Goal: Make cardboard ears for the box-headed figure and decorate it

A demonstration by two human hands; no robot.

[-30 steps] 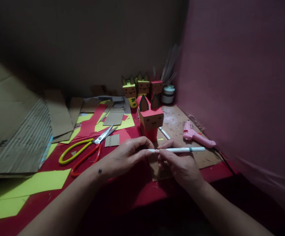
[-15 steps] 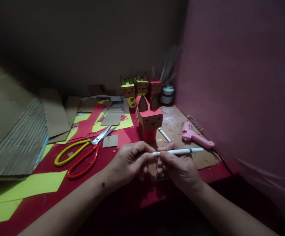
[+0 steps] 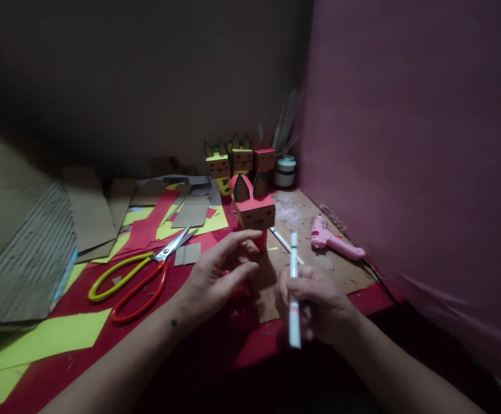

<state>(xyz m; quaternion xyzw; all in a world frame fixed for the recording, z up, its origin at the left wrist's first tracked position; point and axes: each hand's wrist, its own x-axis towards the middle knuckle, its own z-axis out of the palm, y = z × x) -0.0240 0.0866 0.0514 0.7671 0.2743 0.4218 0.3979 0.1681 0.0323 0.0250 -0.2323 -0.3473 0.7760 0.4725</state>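
Observation:
Upright between the fingers of my right hand [image 3: 313,296] is a white marker pen [image 3: 294,276] with a dark green band near its top. My left hand [image 3: 222,273] is open, its thumb and fingers apart, at the front of a red cardboard animal figure [image 3: 253,213]. That figure has a box head, a drawn face and two pointed brown ears with dark green edges. Whether my left fingertips touch its red body I cannot tell. Behind my right hand, a second white pen [image 3: 281,239] lies on the cardboard sheet [image 3: 332,270].
Yellow-and-red-handled scissors [image 3: 146,276] lie left of my left hand, among paper and cardboard scraps [image 3: 192,210]. Further back stand a yellow figure [image 3: 218,164], more figures and a white pot [image 3: 285,171]. A pink glue gun [image 3: 334,238] with its cord lies at the right.
My hands have come apart. The marker pen, earlier level between both hands, is now upright in my right hand alone. My left hand has opened towards the red figure. The view has shifted slightly.

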